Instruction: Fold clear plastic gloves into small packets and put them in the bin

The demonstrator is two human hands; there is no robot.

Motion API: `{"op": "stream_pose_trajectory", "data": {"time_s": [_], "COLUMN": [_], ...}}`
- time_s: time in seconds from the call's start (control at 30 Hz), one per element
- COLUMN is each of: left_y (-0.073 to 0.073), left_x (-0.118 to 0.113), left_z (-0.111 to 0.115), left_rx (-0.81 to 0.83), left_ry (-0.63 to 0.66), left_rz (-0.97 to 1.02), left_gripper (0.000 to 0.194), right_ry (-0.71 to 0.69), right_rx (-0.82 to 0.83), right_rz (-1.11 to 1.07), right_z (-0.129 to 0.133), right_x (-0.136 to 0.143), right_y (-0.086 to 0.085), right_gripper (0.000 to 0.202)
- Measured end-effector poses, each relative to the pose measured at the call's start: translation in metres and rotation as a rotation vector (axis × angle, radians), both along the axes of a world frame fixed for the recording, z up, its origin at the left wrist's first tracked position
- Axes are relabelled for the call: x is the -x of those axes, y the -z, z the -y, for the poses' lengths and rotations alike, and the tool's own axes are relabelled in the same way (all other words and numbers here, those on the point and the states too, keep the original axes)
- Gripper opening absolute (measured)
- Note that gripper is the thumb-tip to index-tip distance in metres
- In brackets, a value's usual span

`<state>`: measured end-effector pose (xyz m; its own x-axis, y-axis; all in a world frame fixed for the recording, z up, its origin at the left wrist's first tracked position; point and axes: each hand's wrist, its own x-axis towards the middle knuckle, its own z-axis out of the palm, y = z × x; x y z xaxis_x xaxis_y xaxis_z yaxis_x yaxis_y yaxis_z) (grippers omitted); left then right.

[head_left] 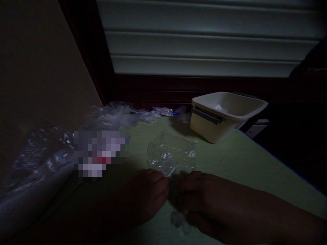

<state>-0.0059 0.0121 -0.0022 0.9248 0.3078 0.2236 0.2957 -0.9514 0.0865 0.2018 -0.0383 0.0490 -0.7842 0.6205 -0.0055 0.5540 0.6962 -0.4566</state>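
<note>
A clear plastic bag [171, 153] lies on the green tabletop [219, 160], its near edge by my hands. My left hand [150, 194] has its fingers curled and closed at the near left of the bag; what they hold, if anything, is hidden. Close by on the right, my right hand [201, 194] is also curled, fingers together, at the near right edge of the bag. A small crumpled clear piece [180, 221] shows below the fingers of my right hand. The light is dim, and the fingertips are hard to make out.
A cream bin [204, 127] with a grey handle stands at the back right, with something clear inside. Plastic bags [112, 117] are heaped along the left and back. A white power strip [258, 127] shows beyond the table's right edge. Behind is a slatted shutter [199, 44].
</note>
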Motion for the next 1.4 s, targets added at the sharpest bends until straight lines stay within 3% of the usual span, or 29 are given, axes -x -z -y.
{"op": "stream_pose_trajectory", "data": {"time_s": [0.17, 0.33, 0.63, 0.93, 1.1, 1.3, 1.4], "left_y": [-0.002, -0.003, -0.003, 0.001, -0.006, -0.003, 0.000], "left_x": [0.000, -0.001, 0.000, 0.000, -0.001, -0.003, -0.002], "left_z": [0.000, 0.000, 0.001, 0.001, 0.002, 0.002, 0.001], "left_rx": [-0.069, -0.112, 0.011, -0.002, -0.060, -0.069, -0.058], "left_ry": [0.025, 0.057, 0.004, -0.010, 0.009, 0.018, 0.008], "left_rz": [0.004, 0.059, 0.078, 0.091, 0.055, 0.063, 0.048], "left_gripper": [0.021, 0.026, 0.022, 0.026, 0.024, 0.019, 0.016], "right_ry": [0.098, 0.313, 0.509, 0.588, 0.621, 0.617, 0.533], "right_rx": [0.039, 0.077, 0.169, 0.087, -0.043, -0.150, -0.173], "right_rz": [-0.127, -0.281, -0.373, -0.135, 0.018, 0.001, -0.021], "right_z": [-0.003, -0.012, -0.028, -0.032, -0.030, -0.026, -0.021], "right_x": [-0.004, -0.005, -0.007, -0.010, -0.011, -0.008, -0.004], "right_y": [-0.003, 0.001, 0.017, 0.024, 0.024, 0.017, 0.009], "right_gripper": [0.018, 0.013, 0.013, 0.013, 0.013, 0.009, 0.012]}}
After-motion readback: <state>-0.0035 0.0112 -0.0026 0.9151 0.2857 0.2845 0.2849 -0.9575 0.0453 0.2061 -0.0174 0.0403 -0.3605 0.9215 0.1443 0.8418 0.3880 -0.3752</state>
